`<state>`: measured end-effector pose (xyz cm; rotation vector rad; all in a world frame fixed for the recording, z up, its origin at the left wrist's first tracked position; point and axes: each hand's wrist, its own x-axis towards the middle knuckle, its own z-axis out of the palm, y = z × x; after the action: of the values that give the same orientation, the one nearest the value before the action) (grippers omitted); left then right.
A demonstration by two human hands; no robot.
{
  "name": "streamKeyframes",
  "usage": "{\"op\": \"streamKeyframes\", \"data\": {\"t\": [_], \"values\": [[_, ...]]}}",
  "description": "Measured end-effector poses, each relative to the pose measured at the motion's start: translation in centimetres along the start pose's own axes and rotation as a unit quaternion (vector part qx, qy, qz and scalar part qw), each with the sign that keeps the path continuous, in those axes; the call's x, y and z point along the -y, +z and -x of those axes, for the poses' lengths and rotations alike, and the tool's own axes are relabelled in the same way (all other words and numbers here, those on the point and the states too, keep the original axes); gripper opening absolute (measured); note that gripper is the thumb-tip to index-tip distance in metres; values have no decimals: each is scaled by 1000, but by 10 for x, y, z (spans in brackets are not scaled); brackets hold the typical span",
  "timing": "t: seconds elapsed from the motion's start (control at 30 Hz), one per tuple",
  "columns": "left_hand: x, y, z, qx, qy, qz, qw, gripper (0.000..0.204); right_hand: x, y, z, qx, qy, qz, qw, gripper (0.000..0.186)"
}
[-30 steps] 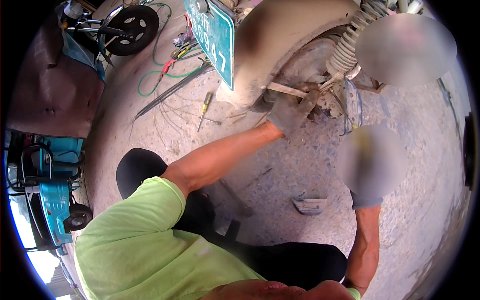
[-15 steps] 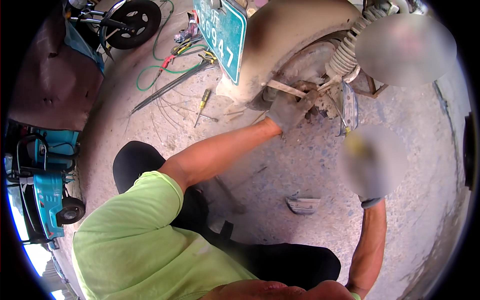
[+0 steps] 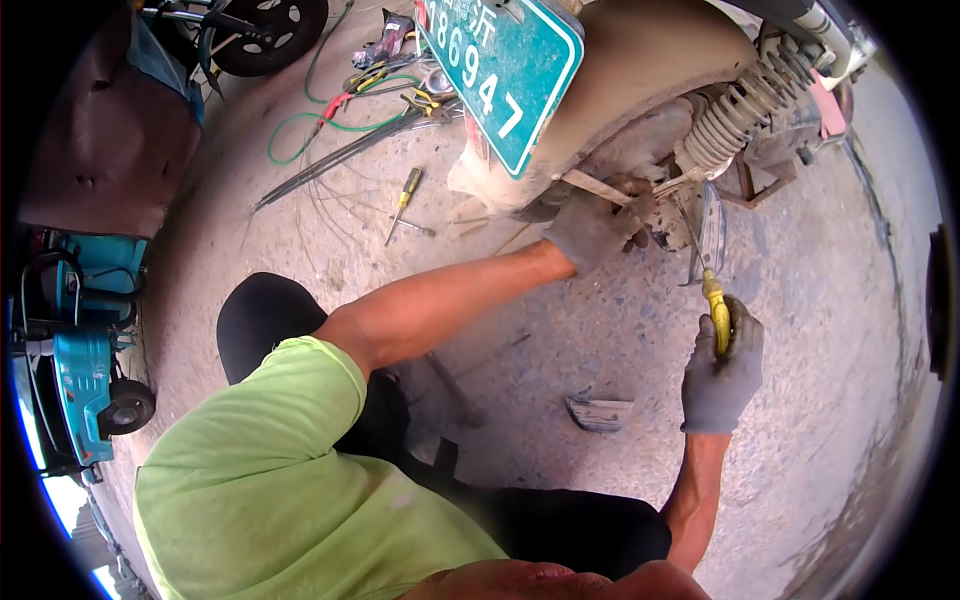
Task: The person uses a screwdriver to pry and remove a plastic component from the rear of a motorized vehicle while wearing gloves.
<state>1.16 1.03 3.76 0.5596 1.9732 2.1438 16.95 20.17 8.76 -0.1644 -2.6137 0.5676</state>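
My right hand (image 3: pixel 722 375), in a grey work glove, is closed round the yellow handle of a screwdriver (image 3: pixel 716 308). Its thin shaft points up and away toward the wheel hub, beside an upright curved metal brake shoe (image 3: pixel 710 235). At the hub of a dusty two-wheeler my gloved left hand (image 3: pixel 588 232) has its fingers bent round a dark part near the end of a flat metal bar (image 3: pixel 598 187). What those fingers hold is mostly hidden. A coil spring shock absorber (image 3: pixel 735 125) rises just right of the hub.
A second brake shoe (image 3: pixel 600 412) lies on the concrete before me, with a hammer (image 3: pixel 455 392) near my knee. Farther left are another screwdriver (image 3: pixel 404 205), long thin rods (image 3: pixel 335 160), pliers (image 3: pixel 425 103) and a green cord (image 3: pixel 290 120). A green plate (image 3: pixel 505 75) hangs over the rear fender.
My right hand has shifted slightly to the left and stays on the screwdriver. The left hand remains at the hub. The whole view has moved a little.
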Motion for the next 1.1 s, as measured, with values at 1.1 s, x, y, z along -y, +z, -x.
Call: {"op": "streamKeyframes", "data": {"t": [1.1], "values": [[6, 13, 19, -55, -47, 39, 997, 29, -12, -22, -24, 211, 343, -410, 818, 33]]}}
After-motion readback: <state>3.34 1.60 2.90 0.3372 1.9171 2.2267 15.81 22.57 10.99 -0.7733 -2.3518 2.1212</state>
